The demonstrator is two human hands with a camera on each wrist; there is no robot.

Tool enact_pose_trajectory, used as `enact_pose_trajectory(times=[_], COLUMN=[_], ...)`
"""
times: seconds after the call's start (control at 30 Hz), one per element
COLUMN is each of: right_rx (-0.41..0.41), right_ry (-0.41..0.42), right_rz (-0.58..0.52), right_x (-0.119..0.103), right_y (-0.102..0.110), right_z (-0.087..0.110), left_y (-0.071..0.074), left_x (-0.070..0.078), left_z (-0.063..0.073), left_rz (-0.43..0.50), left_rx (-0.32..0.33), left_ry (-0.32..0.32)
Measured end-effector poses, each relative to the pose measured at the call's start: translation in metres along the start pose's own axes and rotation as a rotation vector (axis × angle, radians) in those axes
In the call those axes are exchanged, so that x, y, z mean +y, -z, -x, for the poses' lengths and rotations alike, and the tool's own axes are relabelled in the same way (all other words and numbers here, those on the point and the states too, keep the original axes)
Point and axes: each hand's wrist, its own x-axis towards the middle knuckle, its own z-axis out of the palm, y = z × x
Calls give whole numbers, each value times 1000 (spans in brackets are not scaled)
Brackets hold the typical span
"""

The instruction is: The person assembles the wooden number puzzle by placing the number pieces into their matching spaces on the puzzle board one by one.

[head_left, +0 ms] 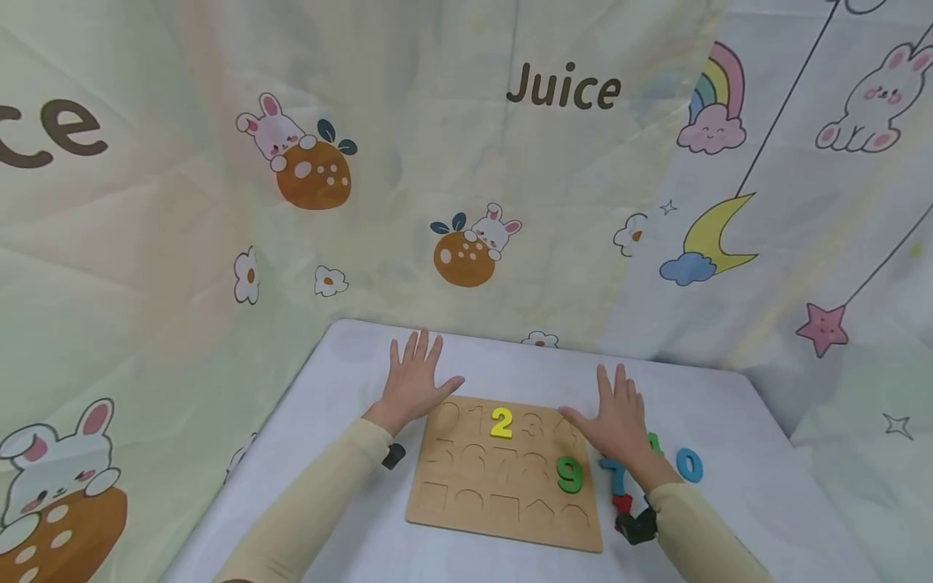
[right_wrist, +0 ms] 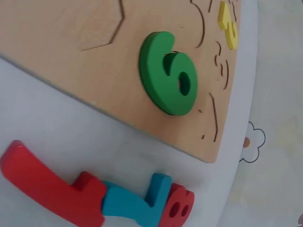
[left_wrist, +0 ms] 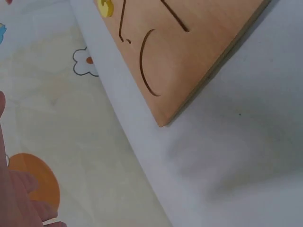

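Observation:
A wooden number board lies on the white table, with cut outlines of digits and shapes. In its top row sits a yellow 2, and in the second row a green 9. My left hand is raised near the board's upper left corner, fingers straight and spread, holding nothing. Over the upper right corner my right hand is likewise spread and holds nothing. Beside the board's right edge lie a red 1, a blue 7 and a red 8, close together.
Farther right lie a blue 0 and a green piece, partly hidden by the right hand. Black wrist cameras sit at both wrists. A printed cloth with rabbits hangs behind the table.

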Motion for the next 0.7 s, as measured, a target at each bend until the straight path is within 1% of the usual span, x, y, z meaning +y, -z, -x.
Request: enact_pose_trajectory(times=[0.2, 0.3, 0.47, 0.57, 0.7], right_rx=[-42, -79, -138, -151, -152], right_ry=[-24, -43, -74, -74, -81], right_rz=[-5, -7, -16, -17, -8], right_x=[12, 18, 28, 34, 39], right_y=[-9, -13, -17, -18, -20], right_z=[15, 24, 36, 42, 49], left_y=[-16, -21, -27, -34, -43], left_x=[-8, -12, -14, -13, -13], left_z=[15, 20, 27, 30, 34], left_rz=[79, 107, 175, 205, 281], left_rx=[-149, -206, -279, -313, -349], left_ry=[13, 21, -4, -31, -29])
